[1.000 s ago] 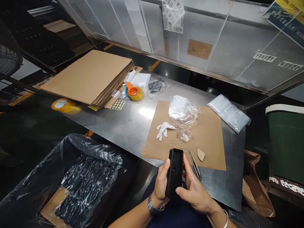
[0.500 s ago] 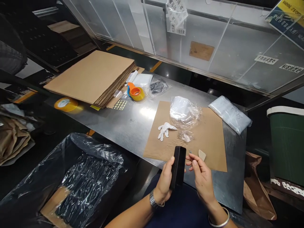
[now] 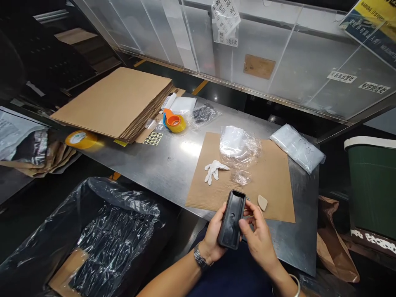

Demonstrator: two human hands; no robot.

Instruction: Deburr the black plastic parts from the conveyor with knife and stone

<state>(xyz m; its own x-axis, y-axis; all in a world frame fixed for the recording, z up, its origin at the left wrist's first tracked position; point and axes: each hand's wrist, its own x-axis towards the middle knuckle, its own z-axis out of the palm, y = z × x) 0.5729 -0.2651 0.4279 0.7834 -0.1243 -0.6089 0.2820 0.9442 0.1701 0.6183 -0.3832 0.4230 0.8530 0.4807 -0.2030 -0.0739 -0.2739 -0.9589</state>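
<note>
My left hand (image 3: pixel 213 231) is wrapped round the left side of a long black plastic tray-like case (image 3: pixel 232 220). The hollow inside faces up toward me, with a small round mark near its middle. At the case's right edge is my right hand (image 3: pixel 258 235), its thumb against the rim and its fingers curled behind that side. A small metallic bit shows by the right fingertips; whether it is held or lies on the table, I cannot tell. Just beyond that hand, a beige wedge-shaped piece (image 3: pixel 262 202) lies on the cardboard sheet (image 3: pixel 272 177).
On the metal table (image 3: pixel 148 161) lie a white glove (image 3: pixel 214 170), clear plastic bags (image 3: pixel 238 144), a wrapped white pack (image 3: pixel 298 148), a tape dispenser (image 3: pixel 174 121) and stacked cardboard (image 3: pixel 114 103). A black-lined bin (image 3: pixel 93 185) stands at left, a green bin (image 3: pixel 371 185) at right.
The black case has turned from edge-on so its hollow inside faces me. My right hand has moved left, from beside the case to touching its right edge.
</note>
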